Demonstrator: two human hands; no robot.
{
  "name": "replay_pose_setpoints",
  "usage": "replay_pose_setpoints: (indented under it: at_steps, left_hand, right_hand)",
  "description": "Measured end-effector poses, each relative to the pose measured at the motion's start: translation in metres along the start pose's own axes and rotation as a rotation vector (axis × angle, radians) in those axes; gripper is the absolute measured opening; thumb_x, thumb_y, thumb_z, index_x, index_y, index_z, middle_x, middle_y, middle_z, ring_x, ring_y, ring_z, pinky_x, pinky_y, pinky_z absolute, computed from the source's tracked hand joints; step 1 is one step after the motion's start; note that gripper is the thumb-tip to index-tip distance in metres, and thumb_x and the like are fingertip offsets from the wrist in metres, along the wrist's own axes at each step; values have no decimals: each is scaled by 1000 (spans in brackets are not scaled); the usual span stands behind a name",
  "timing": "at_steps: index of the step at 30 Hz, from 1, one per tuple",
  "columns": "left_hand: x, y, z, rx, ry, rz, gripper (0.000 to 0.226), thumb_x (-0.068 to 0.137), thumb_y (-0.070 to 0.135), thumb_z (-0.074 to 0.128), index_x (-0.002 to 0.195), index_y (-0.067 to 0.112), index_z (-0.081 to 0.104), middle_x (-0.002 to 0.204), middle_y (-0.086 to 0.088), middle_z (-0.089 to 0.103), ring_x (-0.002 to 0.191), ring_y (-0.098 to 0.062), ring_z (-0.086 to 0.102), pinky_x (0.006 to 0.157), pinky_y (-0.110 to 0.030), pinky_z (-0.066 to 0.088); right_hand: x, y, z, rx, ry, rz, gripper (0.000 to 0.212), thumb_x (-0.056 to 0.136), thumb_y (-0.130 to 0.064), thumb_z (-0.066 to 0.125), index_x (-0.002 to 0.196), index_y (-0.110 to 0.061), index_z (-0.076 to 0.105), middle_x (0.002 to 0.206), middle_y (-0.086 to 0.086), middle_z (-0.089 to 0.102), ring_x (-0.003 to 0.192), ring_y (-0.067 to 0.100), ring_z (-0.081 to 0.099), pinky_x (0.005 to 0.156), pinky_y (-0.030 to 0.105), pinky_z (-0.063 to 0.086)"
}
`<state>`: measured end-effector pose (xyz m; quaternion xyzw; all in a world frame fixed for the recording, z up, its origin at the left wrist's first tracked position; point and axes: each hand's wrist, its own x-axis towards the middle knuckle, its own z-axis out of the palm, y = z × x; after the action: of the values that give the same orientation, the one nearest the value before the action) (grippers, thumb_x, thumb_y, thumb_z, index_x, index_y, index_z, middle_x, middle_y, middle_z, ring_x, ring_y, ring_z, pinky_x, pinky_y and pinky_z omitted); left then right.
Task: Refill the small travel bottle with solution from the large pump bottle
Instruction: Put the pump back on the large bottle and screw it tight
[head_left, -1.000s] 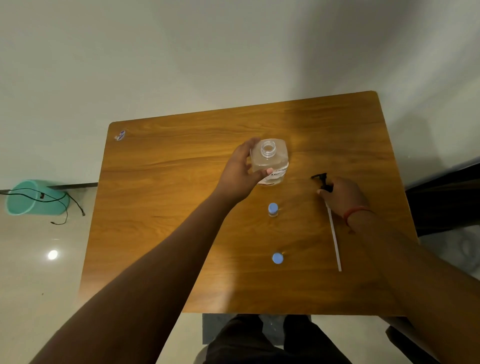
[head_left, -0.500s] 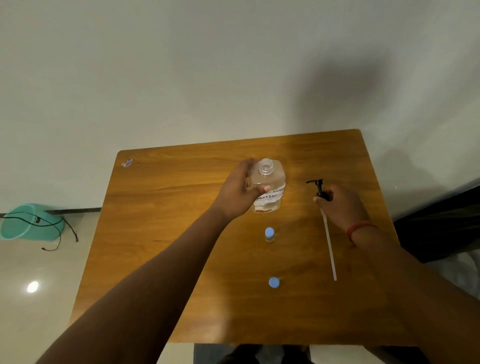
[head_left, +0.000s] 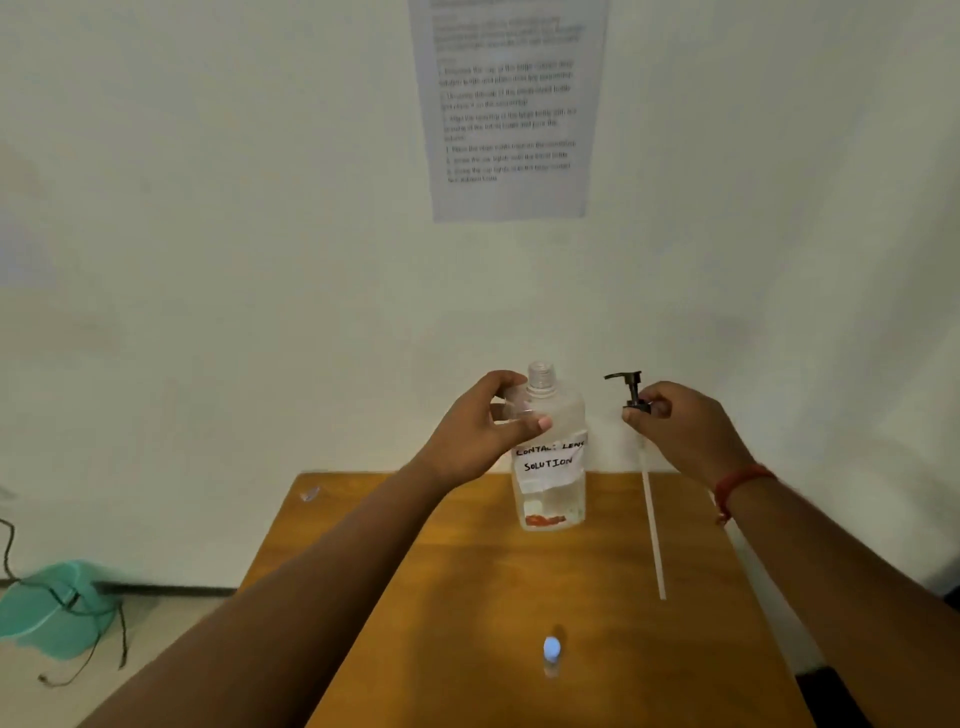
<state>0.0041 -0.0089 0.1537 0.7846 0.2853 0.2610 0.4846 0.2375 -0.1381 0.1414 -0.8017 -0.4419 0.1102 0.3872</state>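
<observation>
A plain off-white wall (head_left: 208, 260) fills most of the view. A printed paper sheet (head_left: 509, 109) hangs on it, directly above the counter; its text is too blurred to read. The wooden counter (head_left: 467, 597), warm brown with visible grain, stands against the wall. To the left of the counter, on the pale floor (head_left: 171, 649), a teal plastic tub (head_left: 52, 608) sits by the dark baseboard, with a black cable (head_left: 104, 649) trailing over it.
</observation>
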Motion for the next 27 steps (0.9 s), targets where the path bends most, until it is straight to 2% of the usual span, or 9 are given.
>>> replay_pose_setpoints:
  at_steps: [2,4,7,9,14,18,27]
  left_hand:
    - [5,28,-17,-15,5,25,61,78,53,77,128,25,56,123,6,63,108,-16,70,92,-41,60]
    - [10,57,-36,-19,21,60,64,72,61,75,124,28,59,122,5,63,107,-17,71,91,-43,62]
    - [20,103,-64,-65,47,120,60,69,59,77,119,28,63,122,0,65,104,-18,74,87,-42,63]
    - [27,131,-82,-65,53,157,60,71,56,78,121,26,64,125,-3,66,105,-18,74,86,-41,64]
    - [38,197,-123,-43,55,249,54,82,45,77,129,21,64,127,-2,69,110,-20,73,94,-52,60]
    - [38,234,-141,-19,62,311,59,82,46,76,133,20,62,128,0,69,110,-17,73,95,-54,59]
    - [29,269,-154,2,65,368,61,80,46,76,133,18,62,126,-3,70,108,-16,74,95,-57,58]
  right_hand:
    - [8,-28,-22,52,9,-28,20,87,-34,70,100,-20,65,76,-5,58,74,10,55,64,22,40]
    - [16,-58,-45,91,21,-69,19,86,-34,71,99,-20,66,75,-5,55,74,14,56,68,26,45]
    - [25,-104,-84,149,59,-141,16,85,-32,72,96,-22,69,77,-1,58,82,23,60,84,42,54]
    - [31,-131,-108,166,80,-185,14,84,-33,73,95,-26,70,86,5,65,88,25,64,88,46,54]
    - [41,-184,-162,205,145,-288,16,84,-32,74,99,-26,69,93,7,69,91,26,67,89,48,55]
    - [46,-219,-193,211,193,-355,20,85,-32,74,102,-25,69,92,3,70,88,24,69,88,48,56]
    - [40,-259,-222,184,245,-429,21,84,-33,74,102,-22,69,87,2,68,84,23,69,87,46,57]
